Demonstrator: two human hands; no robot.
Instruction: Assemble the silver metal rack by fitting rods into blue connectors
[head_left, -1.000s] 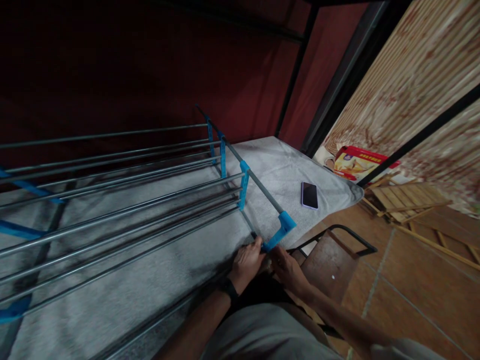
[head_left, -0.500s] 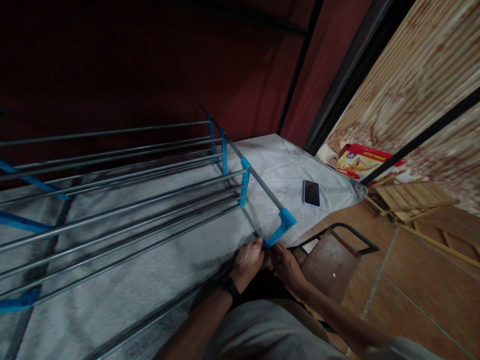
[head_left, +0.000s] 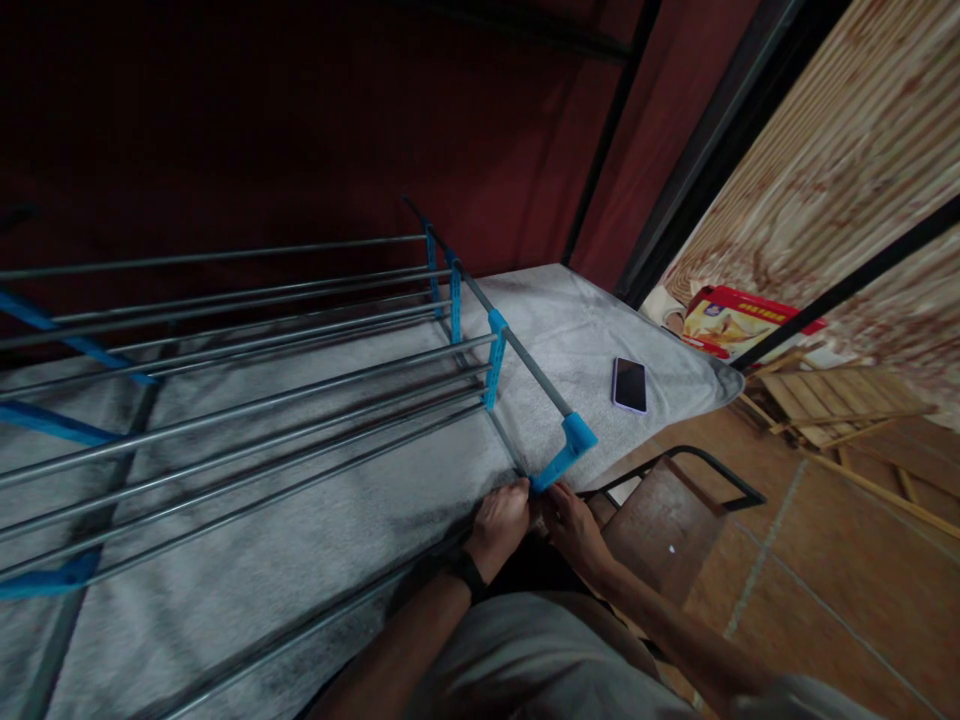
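Observation:
A rack of long grey metal rods (head_left: 285, 400) with blue plastic connectors lies on its side on a grey cloth-covered surface (head_left: 315, 540). Its near corner ends in a blue plastic bracket (head_left: 564, 455). My left hand (head_left: 504, 520) is closed around the lower end of that bracket, where a rod meets it. My right hand (head_left: 571, 522) sits just to the right with its fingers pinched at the same joint. What lies between the fingertips is hidden. A dark band circles my left wrist.
A phone (head_left: 630, 385) lies face up on the cloth near its right edge. A brown chair with a black metal frame (head_left: 675, 520) stands by my knees. A red and yellow box (head_left: 739, 320) and wooden slats (head_left: 832, 405) lie on the tiled floor.
Both hands stay on the bracket joint. The view has drifted slightly, so the rack and phone sit a little further right.

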